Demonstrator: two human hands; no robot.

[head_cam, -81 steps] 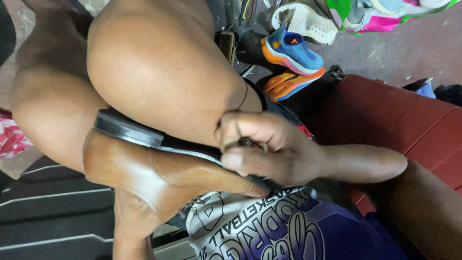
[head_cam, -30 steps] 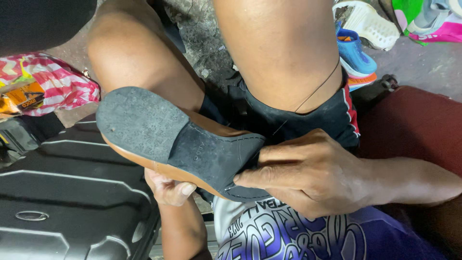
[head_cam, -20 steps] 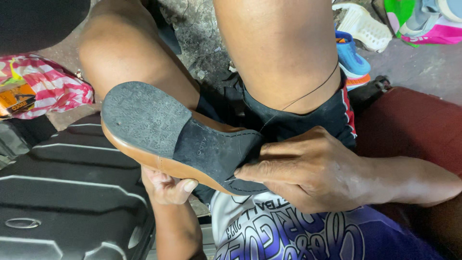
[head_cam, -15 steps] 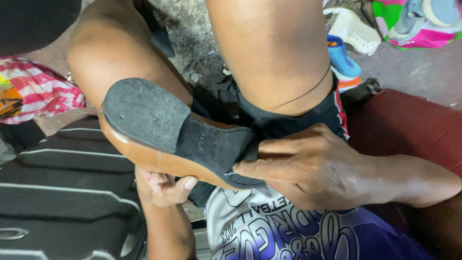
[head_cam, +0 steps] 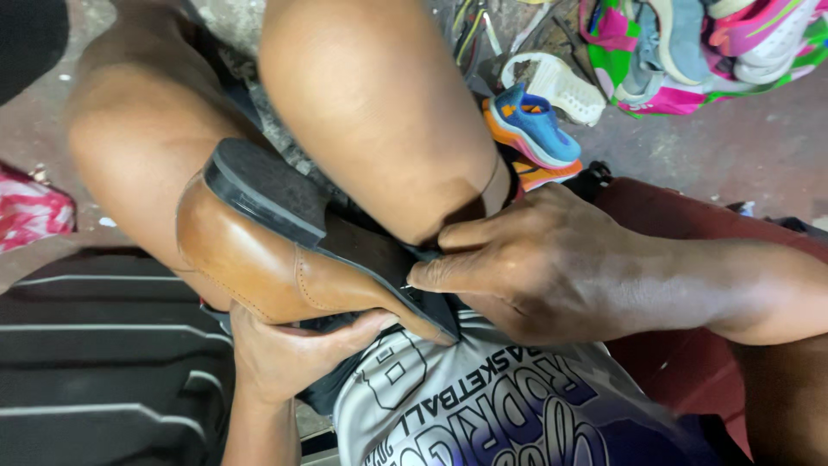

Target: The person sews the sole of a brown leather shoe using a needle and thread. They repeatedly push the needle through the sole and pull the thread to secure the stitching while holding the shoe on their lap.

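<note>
A tan leather shoe [head_cam: 259, 259] with a black sole and a blocky heel lies tilted on its side between the person's two bare knees, the heel toward the left knee and the toe pointing down toward the lap. The left hand [head_cam: 289, 354] cups the shoe from underneath, its fingers curled up around the upper near the toe, so it is closed on the shoe. The right hand [head_cam: 552, 267] comes in from the right with its fingers bunched and nearly closed, the thumb and fingertips pressing on the edge of the sole near the front of the shoe. Below the hands is a white and purple printed shirt [head_cam: 483, 414]. A black ribbed case [head_cam: 95, 362] sits at the lower left. On the floor beyond the knees lie a blue and orange sneaker [head_cam: 530, 129] and a white sole [head_cam: 556, 86].
</note>
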